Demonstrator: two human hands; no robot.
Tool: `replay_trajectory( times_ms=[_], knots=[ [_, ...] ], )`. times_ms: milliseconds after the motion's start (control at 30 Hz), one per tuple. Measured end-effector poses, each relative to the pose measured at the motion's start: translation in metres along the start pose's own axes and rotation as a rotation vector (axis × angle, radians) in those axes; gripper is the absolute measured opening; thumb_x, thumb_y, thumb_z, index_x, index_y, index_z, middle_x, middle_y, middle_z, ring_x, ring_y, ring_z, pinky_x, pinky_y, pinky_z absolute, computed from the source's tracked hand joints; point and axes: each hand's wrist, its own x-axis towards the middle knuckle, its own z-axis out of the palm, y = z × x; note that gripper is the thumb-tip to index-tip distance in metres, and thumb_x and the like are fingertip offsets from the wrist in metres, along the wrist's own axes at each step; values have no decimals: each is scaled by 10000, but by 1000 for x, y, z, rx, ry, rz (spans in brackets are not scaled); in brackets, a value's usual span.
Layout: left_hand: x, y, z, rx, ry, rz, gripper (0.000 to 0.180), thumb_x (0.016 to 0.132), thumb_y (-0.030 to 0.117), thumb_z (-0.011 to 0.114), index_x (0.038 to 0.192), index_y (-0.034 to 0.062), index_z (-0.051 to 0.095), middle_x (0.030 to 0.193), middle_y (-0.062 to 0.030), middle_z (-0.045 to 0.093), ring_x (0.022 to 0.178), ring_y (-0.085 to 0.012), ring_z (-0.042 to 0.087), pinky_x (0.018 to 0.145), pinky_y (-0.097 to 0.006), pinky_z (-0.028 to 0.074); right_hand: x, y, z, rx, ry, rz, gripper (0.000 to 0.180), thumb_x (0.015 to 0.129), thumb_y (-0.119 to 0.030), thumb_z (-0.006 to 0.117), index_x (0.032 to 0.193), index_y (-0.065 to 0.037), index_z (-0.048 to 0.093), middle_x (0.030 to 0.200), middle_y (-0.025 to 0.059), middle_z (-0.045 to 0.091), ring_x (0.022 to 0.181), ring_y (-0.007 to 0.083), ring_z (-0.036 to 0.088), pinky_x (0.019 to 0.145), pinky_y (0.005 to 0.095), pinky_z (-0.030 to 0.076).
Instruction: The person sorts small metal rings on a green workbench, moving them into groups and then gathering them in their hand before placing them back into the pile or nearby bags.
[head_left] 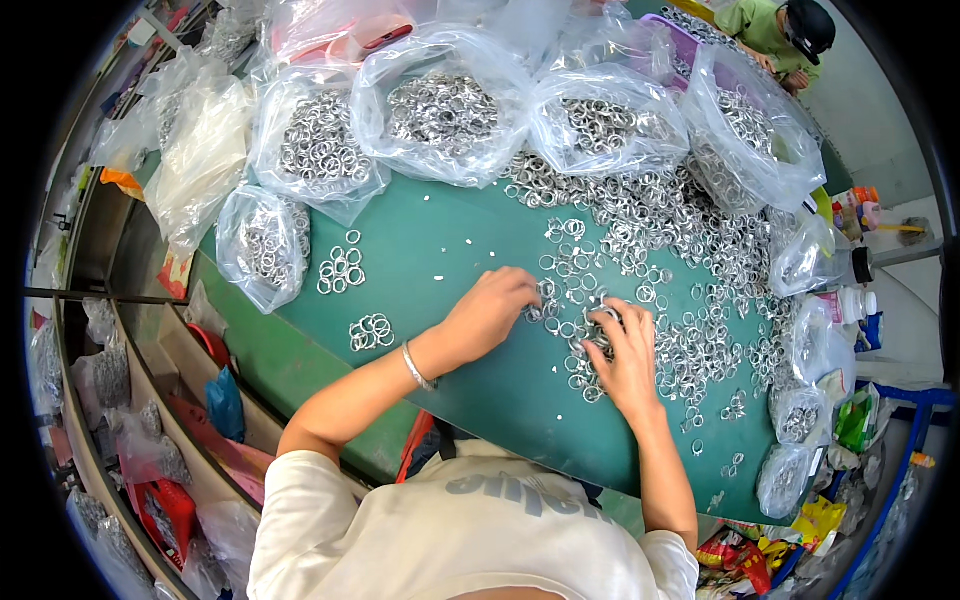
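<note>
Loose silver metal rings [650, 215] cover much of the green table [400, 230], heaped at the back right and thinning toward me. My left hand [497, 308], with a silver bracelet [416, 366] on its wrist, is closed at the left edge of the scattered rings. Its fingertips are slightly blurred and touch that edge; what they pinch is hidden. My right hand [628, 360] reaches over the nearer rings with its fingers apart, the fingertips resting among them. Left of my left hand lie two small groups of rings, one farther [341, 268] and one nearer [371, 332].
Clear plastic bags full of rings, such as this one [440, 105], line the table's back edge. Smaller bags [800, 415] and a white bottle [855, 305] stand along the right edge. Compartmented shelving [150, 340] is at the left. Another person [765, 35] works at the far right.
</note>
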Motion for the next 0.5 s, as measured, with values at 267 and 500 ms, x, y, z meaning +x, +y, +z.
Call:
replay_trajectory(
  times_ms=[267, 500],
  knots=[
    [33, -4, -9, -749, 184, -437, 124, 899, 0, 559, 1015, 3, 604, 977, -31, 609, 875, -84, 584, 694, -218, 508, -11, 45, -19, 105, 317, 320, 235, 834, -6, 557, 1068, -2, 547, 940, 154, 620, 827, 260, 616, 754, 347, 481],
    [39, 4, -16, -82, 141, -198, 233, 833, -2, 599, 1064, 26, 594, 1010, -79, 601, 878, -203, 588, 747, -332, 480, 10, 37, -43, -305, 337, 268, 191, 797, -54, 640, 984, -30, 613, 995, 129, 590, 955, 301, 540, 833, 409, 414]
  ],
)
